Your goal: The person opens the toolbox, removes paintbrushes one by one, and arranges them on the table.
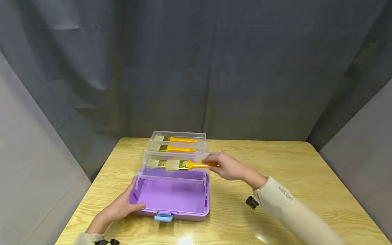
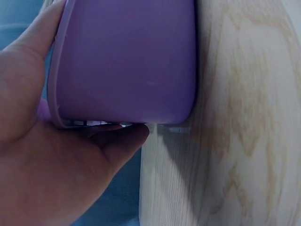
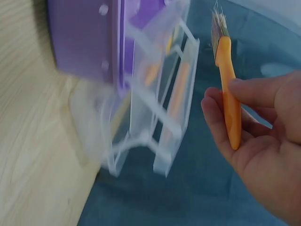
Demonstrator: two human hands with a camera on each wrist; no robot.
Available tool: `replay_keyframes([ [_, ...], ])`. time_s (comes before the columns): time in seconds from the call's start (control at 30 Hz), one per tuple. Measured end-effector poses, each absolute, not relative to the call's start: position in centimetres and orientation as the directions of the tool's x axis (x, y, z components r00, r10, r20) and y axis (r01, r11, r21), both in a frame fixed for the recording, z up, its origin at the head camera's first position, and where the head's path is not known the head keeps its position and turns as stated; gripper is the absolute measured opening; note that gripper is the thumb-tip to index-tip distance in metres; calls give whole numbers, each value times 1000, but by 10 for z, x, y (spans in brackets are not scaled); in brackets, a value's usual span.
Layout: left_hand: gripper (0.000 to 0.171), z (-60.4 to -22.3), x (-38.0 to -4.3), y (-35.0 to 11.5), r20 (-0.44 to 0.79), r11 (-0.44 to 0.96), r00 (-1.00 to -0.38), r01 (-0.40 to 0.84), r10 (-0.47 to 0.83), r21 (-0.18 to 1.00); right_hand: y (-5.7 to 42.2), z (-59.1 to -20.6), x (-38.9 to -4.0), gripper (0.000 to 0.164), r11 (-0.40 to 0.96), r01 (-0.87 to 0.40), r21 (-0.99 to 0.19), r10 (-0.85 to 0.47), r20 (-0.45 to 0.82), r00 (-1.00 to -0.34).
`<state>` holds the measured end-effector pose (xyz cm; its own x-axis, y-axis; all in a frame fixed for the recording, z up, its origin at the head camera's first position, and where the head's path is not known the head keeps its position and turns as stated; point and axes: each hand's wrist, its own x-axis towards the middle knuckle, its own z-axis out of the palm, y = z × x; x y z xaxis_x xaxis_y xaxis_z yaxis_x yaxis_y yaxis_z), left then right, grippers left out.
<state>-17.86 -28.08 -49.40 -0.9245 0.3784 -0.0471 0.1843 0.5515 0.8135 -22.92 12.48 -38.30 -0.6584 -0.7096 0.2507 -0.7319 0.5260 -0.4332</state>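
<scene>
My right hand pinches the orange handle of a flat paintbrush between thumb and fingers. In the right wrist view the paintbrush is raised off the trays, bristles away from the palm. Below it is an opened purple storage box with clear fold-out trays. Two similar paintbrushes lie in the upper tray. Another paintbrush shows in the lower tray, its handle hidden behind the held one. My left hand grips the box's left end, thumb at the front rim and fingers along the side.
A light blue latch hangs at the box's front. The box stands on a wooden table. Dark grey cloth hangs behind the table, and pale panels flank it.
</scene>
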Motion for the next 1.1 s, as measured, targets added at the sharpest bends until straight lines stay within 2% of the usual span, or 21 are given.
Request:
replay_keyframes([
  [0.3,109,-493,-178,-281,-41,561,-928,188,371,806,205,-379,-218,32,627,-592,-507,-573,215,-791],
  [0.5,108,-492,-177,-280,-37,536,-925,185,378,824,250,-396,-220,32,674,-484,-559,-474,175,-863],
  [0.8,108,-493,-177,-279,-3,503,-917,216,399,837,280,-437,-233,28,751,-396,-528,-377,150,-914],
  [1.1,107,-493,-176,-279,-51,519,-924,167,380,839,286,-471,-243,26,773,-359,-522,-355,112,-928],
])
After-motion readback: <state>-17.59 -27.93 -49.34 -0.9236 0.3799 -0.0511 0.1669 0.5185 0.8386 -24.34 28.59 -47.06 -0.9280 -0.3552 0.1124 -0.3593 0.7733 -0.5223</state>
